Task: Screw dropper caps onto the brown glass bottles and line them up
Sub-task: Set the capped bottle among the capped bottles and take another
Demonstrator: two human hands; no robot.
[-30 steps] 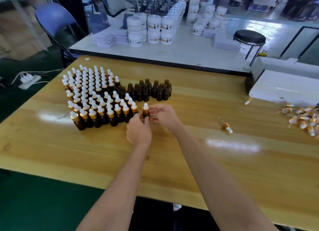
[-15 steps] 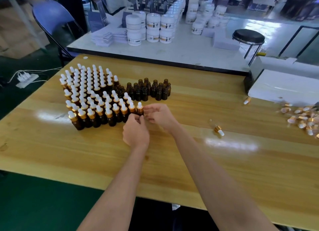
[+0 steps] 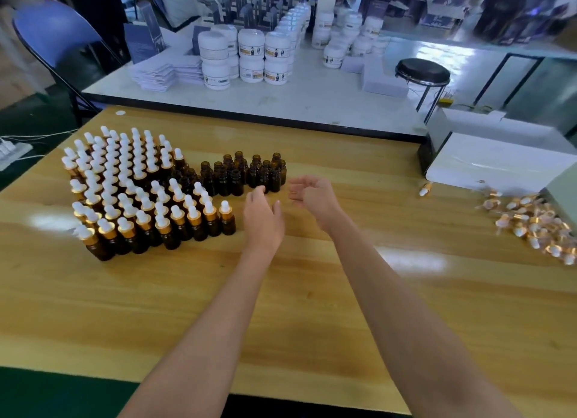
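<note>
**Both hands empty beside the capped rows**

Head view. The left hand [image 3: 263,222] hovers over the wooden table [image 3: 312,308] near the middle of the picture. Its fingers are loosely spread and relaxed, and it holds nothing. The right hand [image 3: 313,196] sits just beside it at two o'clock, palm turned toward the left hand and fingers gently curled, also holding nothing. The two hands are close but apart.

At nine o'clock from the left hand stands the block of capped bottles [image 3: 134,193]: brown glass with gold collars and white rubber bulbs, packed upright in slanting rows. The end bottle [image 3: 226,218] of the nearest row stands upright just beside the left hand, untouched. At twelve o'clock from the hands a cluster of uncapped bottles [image 3: 246,174] stands with open necks, meeting the capped block on that block's right side. The left thumb tip lies in front of the nearest of them; whether it touches cannot be told.

At three o'clock, well apart and near the table's right edge, lies a heap of loose dropper caps [image 3: 530,227]. A single dropper cap [image 3: 425,189] lies alone at two o'clock, between the heap and the hands and close to a white box [image 3: 499,161].

Beyond the wooden table, at twelve o'clock, a white table [image 3: 281,99] carries stacked white jars [image 3: 249,55]. A black stool [image 3: 422,71] stands at one o'clock and a blue chair [image 3: 53,33] at ten o'clock.
</note>
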